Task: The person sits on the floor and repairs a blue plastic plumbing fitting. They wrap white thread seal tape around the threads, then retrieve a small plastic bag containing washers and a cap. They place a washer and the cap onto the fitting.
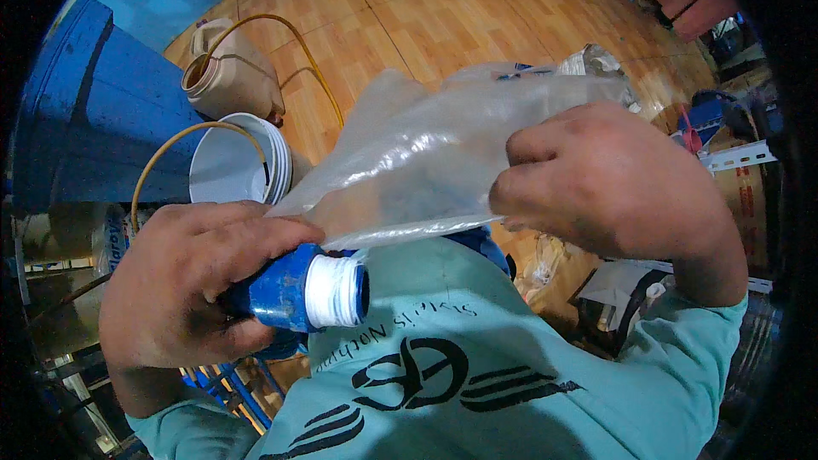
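Observation:
My left hand (179, 281) grips a blue plastic fitting (281, 288) whose end is wound with white tape (336, 292), and its upper fingers also touch the near edge of a clear plastic bag (409, 166). My right hand (588, 187) has its fingers curled closed on that bag's edge, to the right of the fitting. The bag is spread between both hands above my lap, crinkled and shiny.
A white bucket stack (204, 170) and a beige jerrycan (234, 89) with yellow hoses stand left beside a blue box (94, 111). Tiled floor (375, 17) lies ahead. Cardboard (733, 204), perforated metal strips (737, 152) and assorted items crowd the right side.

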### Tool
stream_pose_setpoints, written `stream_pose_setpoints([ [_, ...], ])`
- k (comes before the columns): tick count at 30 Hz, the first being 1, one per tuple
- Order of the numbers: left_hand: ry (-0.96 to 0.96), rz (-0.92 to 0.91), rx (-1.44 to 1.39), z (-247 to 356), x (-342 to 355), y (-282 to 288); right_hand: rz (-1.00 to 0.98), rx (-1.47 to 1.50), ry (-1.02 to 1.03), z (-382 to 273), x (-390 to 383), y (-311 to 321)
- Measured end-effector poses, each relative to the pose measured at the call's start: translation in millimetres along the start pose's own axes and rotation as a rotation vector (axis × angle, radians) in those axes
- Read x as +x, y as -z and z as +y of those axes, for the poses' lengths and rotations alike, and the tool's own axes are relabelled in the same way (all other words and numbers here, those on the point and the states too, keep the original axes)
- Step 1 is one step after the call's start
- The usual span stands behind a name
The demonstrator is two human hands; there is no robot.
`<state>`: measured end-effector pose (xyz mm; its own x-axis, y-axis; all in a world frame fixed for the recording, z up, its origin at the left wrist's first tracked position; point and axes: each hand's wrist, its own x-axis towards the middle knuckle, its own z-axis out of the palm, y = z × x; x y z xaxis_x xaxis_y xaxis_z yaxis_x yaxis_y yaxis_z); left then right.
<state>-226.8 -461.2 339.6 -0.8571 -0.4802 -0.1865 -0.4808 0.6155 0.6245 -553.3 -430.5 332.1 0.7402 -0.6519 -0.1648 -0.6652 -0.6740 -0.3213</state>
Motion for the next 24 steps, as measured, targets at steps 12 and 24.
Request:
stream_pose_setpoints([
  [12,0.042,0.229,0.051,39.2,-1.9,23.3,0.515,0.42,-0.032,-1.0,-19.7,30.8],
  [24,-0.068,-0.086,0.201,55.9,15.2,-20.2,-0.343,-0.076,-0.264,-4.2,9.9,-3.5],
])
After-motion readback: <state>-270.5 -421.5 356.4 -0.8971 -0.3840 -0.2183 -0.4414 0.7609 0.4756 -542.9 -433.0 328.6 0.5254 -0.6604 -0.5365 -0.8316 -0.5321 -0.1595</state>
